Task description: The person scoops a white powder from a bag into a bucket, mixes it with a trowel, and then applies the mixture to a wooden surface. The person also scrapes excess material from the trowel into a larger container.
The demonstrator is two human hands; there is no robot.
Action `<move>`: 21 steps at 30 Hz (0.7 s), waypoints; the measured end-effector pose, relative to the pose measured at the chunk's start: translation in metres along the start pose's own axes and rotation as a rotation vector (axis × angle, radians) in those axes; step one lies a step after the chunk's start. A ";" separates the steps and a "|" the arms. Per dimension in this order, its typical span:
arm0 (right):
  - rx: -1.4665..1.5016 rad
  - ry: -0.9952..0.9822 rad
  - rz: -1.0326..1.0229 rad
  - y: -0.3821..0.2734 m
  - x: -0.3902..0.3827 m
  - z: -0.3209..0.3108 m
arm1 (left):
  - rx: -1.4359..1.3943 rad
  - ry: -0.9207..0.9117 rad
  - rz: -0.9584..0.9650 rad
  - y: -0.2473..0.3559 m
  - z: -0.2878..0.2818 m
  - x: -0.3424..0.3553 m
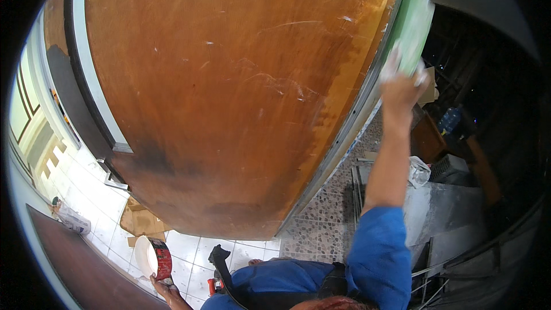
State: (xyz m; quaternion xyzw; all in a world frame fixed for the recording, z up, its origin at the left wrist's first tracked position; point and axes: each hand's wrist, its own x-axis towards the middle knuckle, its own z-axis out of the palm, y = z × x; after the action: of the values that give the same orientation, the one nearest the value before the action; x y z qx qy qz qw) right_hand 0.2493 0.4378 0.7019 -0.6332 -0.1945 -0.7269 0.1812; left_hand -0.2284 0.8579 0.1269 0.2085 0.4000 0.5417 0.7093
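Note:
My right hand (404, 83), its fingers smeared white, reaches up at full stretch along the edge of a brown wooden door. It grips a flat green tool (414, 28), blurred by motion, held against or close to the pale door-edge strip; contact is hard to judge. Low on the left, my left hand (165, 290) holds a round tub (163, 259) with a red and black outside and a white inside. The tub is tilted, and how full it is cannot be made out. The door's face (229, 80) fills the middle, scratched, with dark smudges near its bottom.
A metal door handle (115, 181) juts out at left. Flattened cardboard (140, 221) lies on white floor tiles, and a white container (73, 218) stands farther left. Beyond the door edge at right are pebble-patterned flooring (321, 227), a plastic bag (419, 171) and a dark cluttered area.

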 end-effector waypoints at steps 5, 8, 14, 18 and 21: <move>-0.223 -0.095 -0.120 0.012 -0.134 -0.041 | -0.088 -0.019 -0.223 -0.024 -0.004 0.021; 0.166 -0.060 0.284 -0.001 -0.134 -0.066 | -0.084 0.042 -0.197 -0.026 0.004 0.014; -0.052 -0.056 -0.019 0.005 -0.127 -0.045 | -0.070 0.039 -0.241 -0.034 0.003 0.017; -0.164 0.090 -0.142 0.021 -0.019 -0.020 | -0.047 0.011 -0.204 -0.014 0.026 0.000; 0.035 0.052 0.044 0.010 0.013 -0.011 | -0.033 -0.020 -0.203 -0.008 0.018 0.018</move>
State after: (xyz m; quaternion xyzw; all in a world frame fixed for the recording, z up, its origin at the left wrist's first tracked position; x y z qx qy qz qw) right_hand 0.2435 0.4240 0.7140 -0.6149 -0.1882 -0.7356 0.2131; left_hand -0.2076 0.8748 0.1255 0.1604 0.4029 0.4713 0.7680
